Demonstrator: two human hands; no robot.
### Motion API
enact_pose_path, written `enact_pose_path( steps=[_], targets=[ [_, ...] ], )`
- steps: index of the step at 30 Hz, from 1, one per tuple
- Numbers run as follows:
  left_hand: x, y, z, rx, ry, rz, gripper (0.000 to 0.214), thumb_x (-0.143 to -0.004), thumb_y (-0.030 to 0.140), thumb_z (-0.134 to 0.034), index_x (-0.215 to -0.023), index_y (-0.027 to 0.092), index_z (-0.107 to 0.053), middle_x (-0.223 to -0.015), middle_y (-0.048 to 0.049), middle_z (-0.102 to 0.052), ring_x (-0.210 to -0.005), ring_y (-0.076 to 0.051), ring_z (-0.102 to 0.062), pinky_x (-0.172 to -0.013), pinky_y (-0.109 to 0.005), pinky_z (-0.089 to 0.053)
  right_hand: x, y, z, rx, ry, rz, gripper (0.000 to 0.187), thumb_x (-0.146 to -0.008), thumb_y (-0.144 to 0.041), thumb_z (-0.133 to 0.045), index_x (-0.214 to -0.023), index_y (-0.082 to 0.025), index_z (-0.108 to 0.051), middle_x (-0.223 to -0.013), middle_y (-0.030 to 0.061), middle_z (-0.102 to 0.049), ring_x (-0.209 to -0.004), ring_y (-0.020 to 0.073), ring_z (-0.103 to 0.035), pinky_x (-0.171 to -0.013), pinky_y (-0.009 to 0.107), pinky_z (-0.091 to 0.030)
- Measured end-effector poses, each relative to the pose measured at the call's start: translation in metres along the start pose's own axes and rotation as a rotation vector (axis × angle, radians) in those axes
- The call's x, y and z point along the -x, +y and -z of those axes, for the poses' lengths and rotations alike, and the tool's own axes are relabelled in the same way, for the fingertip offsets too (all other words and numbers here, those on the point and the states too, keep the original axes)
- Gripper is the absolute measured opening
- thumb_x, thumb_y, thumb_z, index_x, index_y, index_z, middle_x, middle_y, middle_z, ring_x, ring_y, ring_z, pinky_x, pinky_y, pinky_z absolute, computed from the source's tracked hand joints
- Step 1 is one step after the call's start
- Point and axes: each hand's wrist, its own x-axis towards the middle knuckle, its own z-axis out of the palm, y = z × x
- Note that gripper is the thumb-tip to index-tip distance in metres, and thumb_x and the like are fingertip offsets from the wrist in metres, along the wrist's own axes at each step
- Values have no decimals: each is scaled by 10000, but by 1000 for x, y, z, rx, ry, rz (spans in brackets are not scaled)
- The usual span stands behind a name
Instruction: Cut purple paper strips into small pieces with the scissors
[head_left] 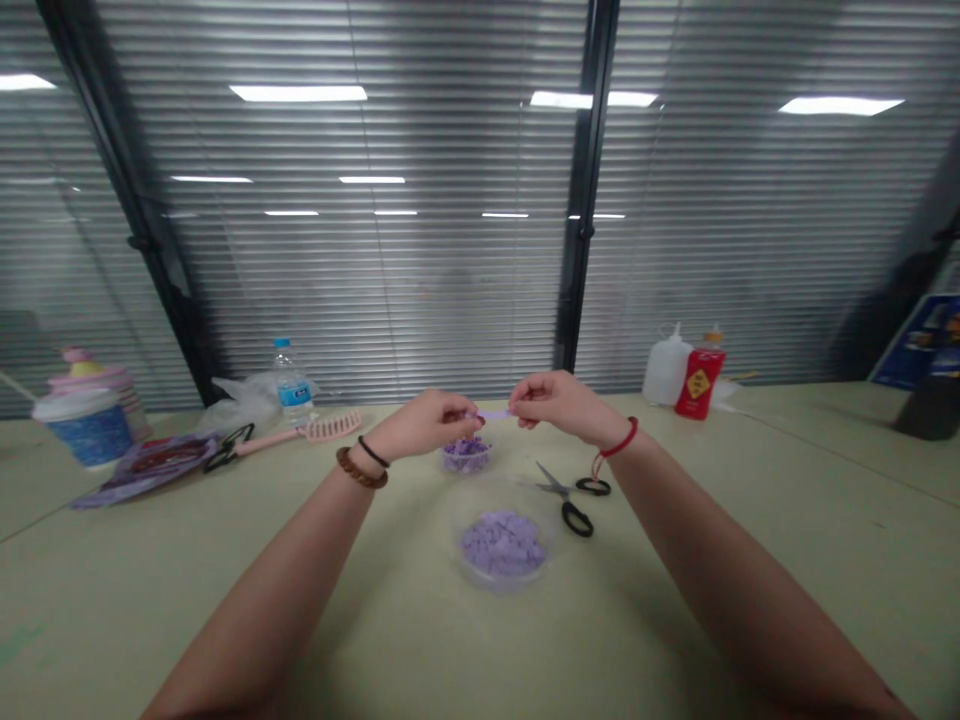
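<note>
My left hand [426, 422] and my right hand [559, 402] are raised above the table, both pinching the ends of a small purple strip [493, 413] held between them. Right below the strip stands a small clear cup [466, 455] with purple bits in it. Nearer to me lies a clear shallow bowl [504, 546] holding a heap of purple material. Black-handled scissors [570, 495] lie on the table just right of the bowl, under my right wrist.
A pink comb [319, 430], black scissors [229, 447] and a purple packet [146, 468] lie at the left, with a water bottle [291, 385] and a lidded cup [82, 410]. A white bottle [666, 372] and a red bottle [700, 385] stand at the back right.
</note>
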Motion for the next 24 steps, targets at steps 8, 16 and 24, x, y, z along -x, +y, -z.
enact_pose_path(
  steps=[8,16,24],
  targets=[
    [19,7,34,27,48,55,241,-797,340,-461,-793,154,-615,-721,-23,-639,-618,-123,-577,-558,-193,-418,8,-7,23,-157,171,-24,164,-627,-171,-617,-769,-104,-571,-590,8,-594,-560,86,-565,-560,186,-456],
    [41,9,62,91,119,122,167,-720,330,-553,-778,182,-605,-612,3,-570,-563,-116,-516,-519,-185,-382,18,-17,34,-28,224,74,121,-646,-181,-596,-741,-106,-589,-561,-6,-565,-515,75,-514,-517,184,-411],
    [72,19,89,245,-105,339,132,-549,274,-682,-632,179,-643,-595,4,-576,-557,-126,-506,-529,-205,-386,30,-27,44,37,306,112,144,-660,-221,-617,-765,-125,-597,-611,4,-571,-541,83,-516,-513,188,-404]
  ],
)
